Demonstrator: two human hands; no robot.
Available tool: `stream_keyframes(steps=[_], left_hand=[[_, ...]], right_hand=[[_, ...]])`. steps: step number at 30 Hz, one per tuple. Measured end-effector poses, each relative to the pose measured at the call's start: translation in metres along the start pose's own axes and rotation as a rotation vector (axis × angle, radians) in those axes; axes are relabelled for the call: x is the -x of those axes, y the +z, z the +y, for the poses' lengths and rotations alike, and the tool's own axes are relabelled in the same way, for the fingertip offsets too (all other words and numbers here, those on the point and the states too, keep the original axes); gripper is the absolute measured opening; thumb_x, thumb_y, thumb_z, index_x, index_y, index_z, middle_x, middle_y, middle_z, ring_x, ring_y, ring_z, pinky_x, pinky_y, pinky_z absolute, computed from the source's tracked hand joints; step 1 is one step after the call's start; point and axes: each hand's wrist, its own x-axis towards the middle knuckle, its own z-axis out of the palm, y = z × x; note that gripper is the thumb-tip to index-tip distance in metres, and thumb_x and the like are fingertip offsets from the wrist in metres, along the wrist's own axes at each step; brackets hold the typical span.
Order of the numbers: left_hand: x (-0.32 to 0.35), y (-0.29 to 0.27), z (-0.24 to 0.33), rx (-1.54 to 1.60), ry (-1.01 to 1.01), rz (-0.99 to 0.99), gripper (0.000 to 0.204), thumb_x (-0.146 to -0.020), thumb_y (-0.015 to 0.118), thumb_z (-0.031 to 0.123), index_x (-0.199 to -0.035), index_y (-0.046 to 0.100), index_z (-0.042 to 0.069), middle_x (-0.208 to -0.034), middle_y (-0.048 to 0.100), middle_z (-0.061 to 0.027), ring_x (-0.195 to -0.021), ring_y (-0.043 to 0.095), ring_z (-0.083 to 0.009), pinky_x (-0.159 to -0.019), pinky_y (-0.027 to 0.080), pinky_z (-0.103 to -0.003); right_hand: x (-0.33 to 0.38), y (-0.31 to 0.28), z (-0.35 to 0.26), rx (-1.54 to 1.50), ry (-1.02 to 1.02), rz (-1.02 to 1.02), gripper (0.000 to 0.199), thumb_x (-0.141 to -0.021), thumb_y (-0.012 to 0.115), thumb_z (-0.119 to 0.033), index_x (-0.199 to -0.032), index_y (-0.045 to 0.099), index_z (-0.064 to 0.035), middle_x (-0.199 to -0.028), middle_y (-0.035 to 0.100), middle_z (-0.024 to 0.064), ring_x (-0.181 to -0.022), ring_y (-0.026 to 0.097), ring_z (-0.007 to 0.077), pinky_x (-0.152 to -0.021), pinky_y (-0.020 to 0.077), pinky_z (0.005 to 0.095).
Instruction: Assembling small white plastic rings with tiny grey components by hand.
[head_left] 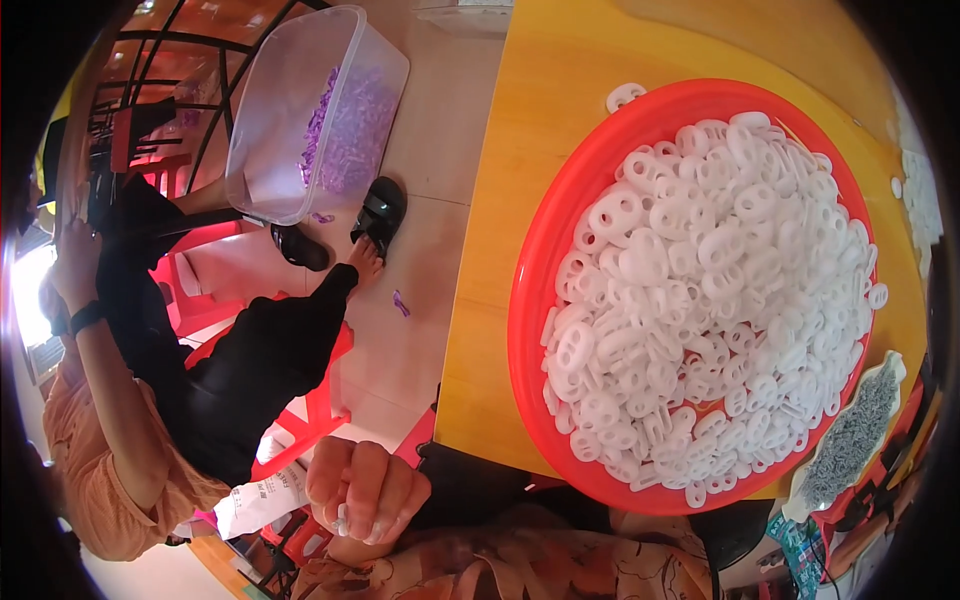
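My left hand (367, 491) is raised in front of my body, beyond the table's left edge, its fingers curled closed. A tiny pale grey piece (342, 522) shows at the fingers; its kind is too small to tell. To the right, a large round red basin (533, 290) sits on the yellow table (490, 370), heaped with white oval plastic pieces (690, 260), each with two holes. My left hand is apart from the basin. My right hand does not show.
A cream tray (800, 500) of small grey metal parts (853, 440) stands right of the basin. Loose white pieces (626, 96) lie beside its rim. On the floor, a clear tub (270, 150) holds purple pieces (350, 135). Another person (130, 440) sits at left near a red stool (315, 420).
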Motion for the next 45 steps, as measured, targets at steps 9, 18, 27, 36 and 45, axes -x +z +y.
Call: stream_keyframes(steps=[9,18,27,36,45], left_hand=[[0.004,-0.002,0.005,-0.024,0.021,0.002,0.008,-0.103,0.069,0.013,-0.11,0.071,0.016,-0.093,0.07,-0.0094,-0.073,0.067,-0.0207,-0.075,0.052,-0.033],[0.004,-0.004,0.005,-0.032,0.019,-0.006,0.017,-0.103,0.069,0.01,-0.118,0.072,0.017,-0.094,0.07,-0.0094,-0.075,0.067,-0.0203,-0.076,0.054,-0.035],[0.0,-0.005,0.003,-0.04,0.017,-0.014,0.021,-0.102,0.066,0.007,-0.123,0.068,0.014,-0.09,0.066,-0.0053,-0.071,0.065,-0.0165,-0.072,0.05,-0.034],[0.0,-0.001,-0.005,-0.065,0.028,-0.03,0.021,-0.105,0.066,0.01,-0.125,0.067,0.015,-0.092,0.064,-0.0026,-0.071,0.06,-0.0108,-0.069,0.047,-0.032],[0.002,0.0,-0.001,-0.064,0.024,-0.002,0.022,-0.105,0.066,0.01,-0.126,0.067,0.015,-0.094,0.062,-0.0015,-0.072,0.06,-0.0109,-0.069,0.047,-0.031]], right_hand=[[0.021,0.009,0.046,-0.005,0.097,0.061,0.034,-0.098,0.068,-0.034,-0.104,0.079,-0.0024,-0.088,0.078,0.0162,-0.076,0.077,0.027,-0.072,0.0621,0.0414],[0.046,0.021,0.083,-0.014,0.184,0.106,0.035,-0.099,0.066,-0.034,-0.104,0.079,-0.0025,-0.087,0.078,0.016,-0.076,0.076,0.0272,-0.073,0.0618,0.0415],[0.068,0.007,0.11,-0.021,0.247,0.206,0.036,-0.1,0.064,-0.035,-0.103,0.08,-0.0027,-0.085,0.078,0.0157,-0.076,0.076,0.0274,-0.074,0.0614,0.0416],[0.105,-0.028,0.134,-0.082,0.312,0.374,0.037,-0.101,0.062,-0.035,-0.103,0.08,-0.0028,-0.084,0.077,0.0155,-0.076,0.076,0.0276,-0.074,0.0611,0.0417],[0.144,-0.021,0.13,-0.118,0.34,0.475,0.038,-0.102,0.061,-0.036,-0.103,0.08,-0.0029,-0.083,0.077,0.0152,-0.076,0.076,0.0279,-0.075,0.0607,0.0418]])
